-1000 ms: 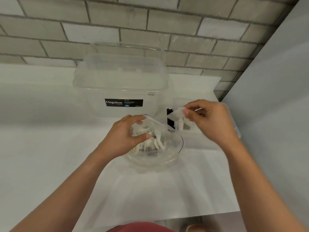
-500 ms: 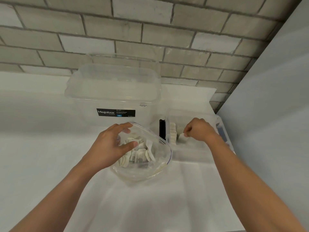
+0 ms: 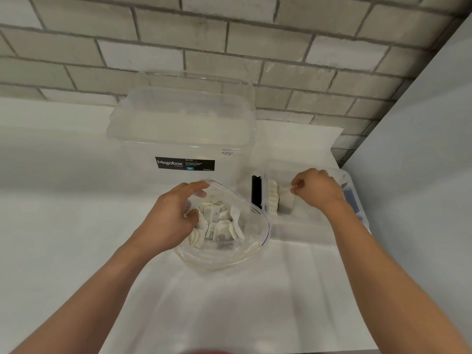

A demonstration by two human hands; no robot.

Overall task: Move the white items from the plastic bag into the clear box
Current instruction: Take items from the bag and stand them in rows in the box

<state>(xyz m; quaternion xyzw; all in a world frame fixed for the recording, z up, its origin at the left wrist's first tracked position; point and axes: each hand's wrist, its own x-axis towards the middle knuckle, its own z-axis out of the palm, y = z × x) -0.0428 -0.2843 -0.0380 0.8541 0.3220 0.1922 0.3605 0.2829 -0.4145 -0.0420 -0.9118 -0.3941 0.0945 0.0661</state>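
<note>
We find the left hand (image 3: 173,215) gripping the bag (image 3: 255,226); right hand (image 3: 316,190), at three o'clock, pinching a packet (image 3: 286,203) inside the box (image 3: 301,229); packets (image 3: 214,222) judged light, limp; pinch edges.

The plastic bag (image 3: 255,254) is clear, with a thin blue line along its rim. The white items (image 3: 214,222) in it carry greyish patches (more off-white than pure white). The clear box (image 3: 306,227) shows a black strip (image 3: 256,190) and a blue part (image 3: 350,200). The large container (image 3: 178,129) has a black label (image 3: 184,164) with white lettering. The wall (image 3: 229,47) has grey and whitish bricks in staggered rows. The table (image 3: 63,226) is white.
</note>
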